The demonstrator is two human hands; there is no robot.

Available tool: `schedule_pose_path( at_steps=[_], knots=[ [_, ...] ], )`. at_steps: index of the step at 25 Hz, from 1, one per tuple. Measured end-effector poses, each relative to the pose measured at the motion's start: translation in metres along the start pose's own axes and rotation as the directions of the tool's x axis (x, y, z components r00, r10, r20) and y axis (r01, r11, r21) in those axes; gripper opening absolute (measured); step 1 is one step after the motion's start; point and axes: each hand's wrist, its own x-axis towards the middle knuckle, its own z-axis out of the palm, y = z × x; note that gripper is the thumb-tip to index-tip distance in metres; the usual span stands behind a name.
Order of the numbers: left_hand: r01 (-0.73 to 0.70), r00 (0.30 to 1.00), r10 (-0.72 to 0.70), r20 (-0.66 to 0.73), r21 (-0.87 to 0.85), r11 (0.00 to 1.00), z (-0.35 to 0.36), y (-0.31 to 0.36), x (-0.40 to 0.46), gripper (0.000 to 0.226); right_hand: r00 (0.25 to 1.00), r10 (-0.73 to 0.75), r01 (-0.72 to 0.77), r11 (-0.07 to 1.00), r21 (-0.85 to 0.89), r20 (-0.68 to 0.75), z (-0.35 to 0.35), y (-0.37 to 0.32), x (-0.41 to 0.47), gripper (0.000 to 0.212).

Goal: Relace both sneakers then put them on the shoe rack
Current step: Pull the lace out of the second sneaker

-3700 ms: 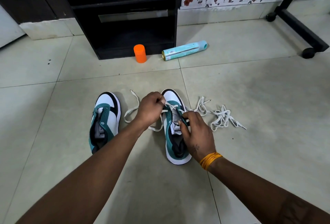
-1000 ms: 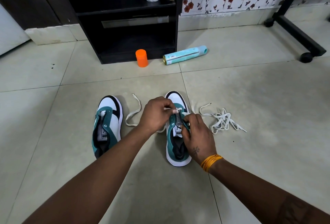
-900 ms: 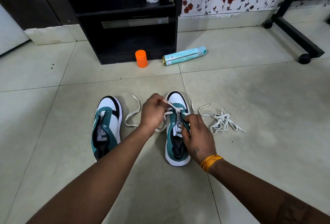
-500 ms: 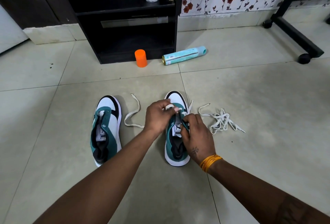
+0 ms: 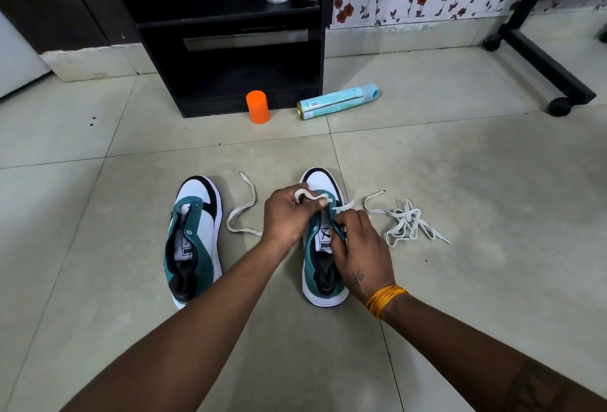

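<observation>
Two green-and-white sneakers on floor tiles [image 5: 460,181], toes toward black shoe rack [image 5: 230,34]. Left hand [image 5: 289,214] pinching white lace [image 5: 312,196] over right sneaker [image 5: 323,247]. Right hand [image 5: 361,247] curled on that sneaker's eyelet edge. Left sneaker [image 5: 193,234] unlaced; spare lace [image 5: 404,223] loose beside right one.

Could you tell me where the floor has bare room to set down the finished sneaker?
Bare tile lies left of the unlaced sneaker, and right of the loose lace pile toward the black wheeled frame. It is crowded between the two sneakers, where a lace end trails beside the left hand, and in front of the black rack, by the orange cap and spray can.
</observation>
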Motion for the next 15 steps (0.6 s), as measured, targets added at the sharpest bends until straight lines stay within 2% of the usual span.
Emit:
schedule_pose_path(
  at_steps=[1, 2, 3, 4, 5, 8, 11, 12, 15],
  knots=[
    [-0.006, 0.997, 0.007, -0.076, 0.014, 1.000, 0.002, 0.003, 0.000, 0.015, 1.000, 0.000, 0.000, 1.000, -0.002, 0.002, 0.000, 0.001, 0.000, 0.016],
    [0.036, 0.989, -0.046, -0.142, -0.068, 0.997, 0.001, 0.003, 0.003, 0.012, 1.000, 0.000, 0.000, 1.000, -0.004, 0.002, 0.000, 0.001, 0.000, 0.016],
    [0.082, 0.974, -0.125, -0.188, -0.221, 0.972, 0.000, 0.004, 0.006, 0.009, 1.000, 0.002, -0.002, 1.000, -0.005, -0.001, -0.001, 0.002, 0.000, 0.016],
    [0.130, 0.961, -0.204, -0.189, -0.341, 0.931, -0.001, 0.004, 0.008, 0.009, 1.000, 0.006, -0.006, 1.000, -0.004, -0.005, -0.001, 0.002, 0.000, 0.016],
    [0.138, 0.959, -0.215, -0.184, -0.360, 0.923, -0.002, 0.004, 0.009, 0.012, 1.000, 0.009, -0.009, 1.000, -0.001, -0.007, -0.001, 0.002, -0.001, 0.016],
    [0.048, 0.994, -0.056, -0.095, -0.083, 0.995, -0.007, 0.006, 0.002, 0.016, 1.000, 0.010, -0.010, 1.000, -0.006, -0.001, 0.000, 0.000, -0.001, 0.016],
    [-0.050, 0.999, 0.049, 0.008, 0.161, 0.986, -0.021, 0.011, -0.003, 0.018, 1.000, 0.008, -0.008, 1.000, -0.002, 0.003, 0.000, 0.001, -0.001, 0.016],
    [-0.055, 0.996, 0.042, 0.074, 0.186, 0.981, -0.029, 0.012, -0.002, 0.016, 1.000, 0.007, -0.007, 1.000, 0.000, 0.004, -0.001, 0.001, -0.001, 0.016],
    [-0.013, 0.948, -0.054, 0.313, 0.208, 0.978, -0.049, 0.020, 0.007, 0.030, 1.000, 0.002, -0.002, 1.000, 0.003, 0.009, -0.001, 0.002, -0.001, 0.018]
  ],
)
